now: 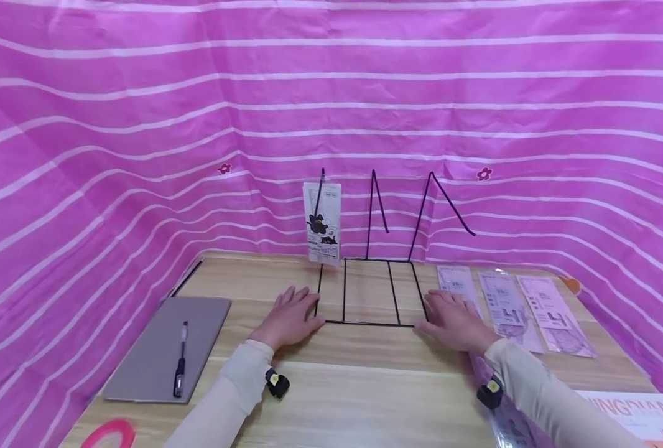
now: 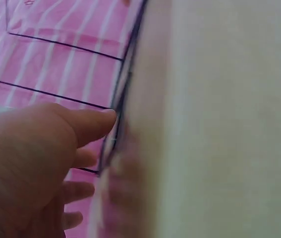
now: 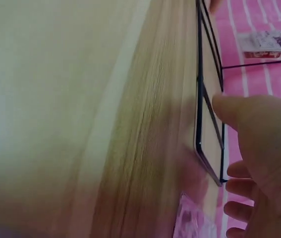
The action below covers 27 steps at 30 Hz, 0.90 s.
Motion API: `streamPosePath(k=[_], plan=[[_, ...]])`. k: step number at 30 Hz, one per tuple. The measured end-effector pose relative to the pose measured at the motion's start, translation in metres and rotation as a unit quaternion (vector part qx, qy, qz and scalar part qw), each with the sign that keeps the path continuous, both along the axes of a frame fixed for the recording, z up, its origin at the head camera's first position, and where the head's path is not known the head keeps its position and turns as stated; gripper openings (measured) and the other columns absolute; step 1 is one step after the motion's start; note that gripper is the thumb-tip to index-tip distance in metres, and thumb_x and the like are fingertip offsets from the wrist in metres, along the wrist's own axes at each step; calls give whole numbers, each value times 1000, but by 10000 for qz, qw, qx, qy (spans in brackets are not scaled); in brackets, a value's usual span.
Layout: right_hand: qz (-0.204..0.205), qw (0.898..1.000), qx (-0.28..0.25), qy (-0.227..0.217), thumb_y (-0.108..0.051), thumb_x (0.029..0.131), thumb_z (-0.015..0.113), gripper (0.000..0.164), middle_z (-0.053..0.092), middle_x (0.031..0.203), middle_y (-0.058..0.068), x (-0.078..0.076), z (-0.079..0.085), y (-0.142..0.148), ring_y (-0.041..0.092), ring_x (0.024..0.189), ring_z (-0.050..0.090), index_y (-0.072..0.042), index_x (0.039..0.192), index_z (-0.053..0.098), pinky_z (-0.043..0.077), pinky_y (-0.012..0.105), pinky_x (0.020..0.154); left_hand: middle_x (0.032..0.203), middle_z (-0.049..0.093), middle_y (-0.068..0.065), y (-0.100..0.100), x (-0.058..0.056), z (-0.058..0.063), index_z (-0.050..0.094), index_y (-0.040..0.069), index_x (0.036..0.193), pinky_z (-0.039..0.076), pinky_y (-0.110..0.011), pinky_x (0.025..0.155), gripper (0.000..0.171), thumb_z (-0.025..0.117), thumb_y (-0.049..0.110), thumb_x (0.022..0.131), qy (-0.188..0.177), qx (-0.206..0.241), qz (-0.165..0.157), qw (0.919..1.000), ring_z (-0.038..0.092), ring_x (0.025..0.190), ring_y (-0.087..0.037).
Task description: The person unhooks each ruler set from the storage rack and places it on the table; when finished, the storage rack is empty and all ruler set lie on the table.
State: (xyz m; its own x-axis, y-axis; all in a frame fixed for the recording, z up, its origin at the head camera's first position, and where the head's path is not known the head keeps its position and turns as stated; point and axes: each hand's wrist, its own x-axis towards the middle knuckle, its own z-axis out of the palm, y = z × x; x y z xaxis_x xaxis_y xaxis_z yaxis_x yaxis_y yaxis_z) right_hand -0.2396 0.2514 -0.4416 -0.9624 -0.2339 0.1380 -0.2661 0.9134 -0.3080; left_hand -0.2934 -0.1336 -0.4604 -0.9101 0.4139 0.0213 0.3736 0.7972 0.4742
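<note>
In the head view, with the black wire rack [image 1: 371, 323] at the clock's centre on the light wood-grain table [image 1: 365, 398], the bare left hand [image 1: 291, 316] lies at nine o'clock and the bare right hand [image 1: 453, 317] at three, each with relaxed fingers, gripping nothing. Three wire prongs rise toward twelve; a white paper packet with black cat drawings [image 1: 324, 242] hangs from the one at eleven. Flat pink-and-white printed packets [image 1: 555, 314] lie at three, partly behind the right hand. A grey rectangular notebook [image 1: 147, 348] bearing a clear-and-black pen [image 1: 180, 367] sits between eight and nine, a bright pink ring [image 1: 113, 426] at eight, a white sheet with orange lettering [image 1: 639, 407] at four. In the left wrist view, the left hand fills eight o'clock, its thumb tip over the wire; contact is hard to tell. In the right wrist view, the right hand is at four, thumb pointing at the frame, fingers uncurled; the cat packet shows at two.
</note>
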Motion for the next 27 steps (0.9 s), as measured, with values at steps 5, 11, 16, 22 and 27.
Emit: streamPosePath(k=[5,11,16,22,27], plan=[[14,9994,205,-286,-57,97,68,80,49,157,26,-7,-7,3,52,147,40,2,149,54,29,75,117,165,42,-17,6,-15,17,28,16,167,33,-64,125,79,65,44,103,48,1050,305,9940,34,154,-42],[75,9993,262,-236,-56,97,68,76,51,155,26,-13,-8,-4,52,145,42,1,146,57,29,75,116,166,41,-13,7,-47,37,31,19,163,39,-69,118,72,64,42,103,335,2178,883,9714,39,151,-40],[-4,9984,93,-555,-59,95,69,82,49,156,28,-11,-12,-9,54,146,40,2,149,54,23,77,119,166,38,-16,14,-65,39,29,15,164,36,-68,121,78,69,36,100,351,2907,1164,9491,39,152,-42],[-7,9992,130,-386,-62,96,68,83,51,156,27,-16,-15,-7,52,145,42,1,149,54,27,75,118,159,49,-12,26,-76,43,27,18,164,50,-56,113,83,75,22,97,1180,3222,1177,9319,51,139,-37],[-9,9993,222,-292,-62,96,67,83,52,155,27,-19,-15,-4,51,144,44,1,148,55,31,73,115,144,58,-12,38,-73,40,35,17,159,53,-51,98,76,77,21,96,2118,2969,1249,9227,54,122,-35]])
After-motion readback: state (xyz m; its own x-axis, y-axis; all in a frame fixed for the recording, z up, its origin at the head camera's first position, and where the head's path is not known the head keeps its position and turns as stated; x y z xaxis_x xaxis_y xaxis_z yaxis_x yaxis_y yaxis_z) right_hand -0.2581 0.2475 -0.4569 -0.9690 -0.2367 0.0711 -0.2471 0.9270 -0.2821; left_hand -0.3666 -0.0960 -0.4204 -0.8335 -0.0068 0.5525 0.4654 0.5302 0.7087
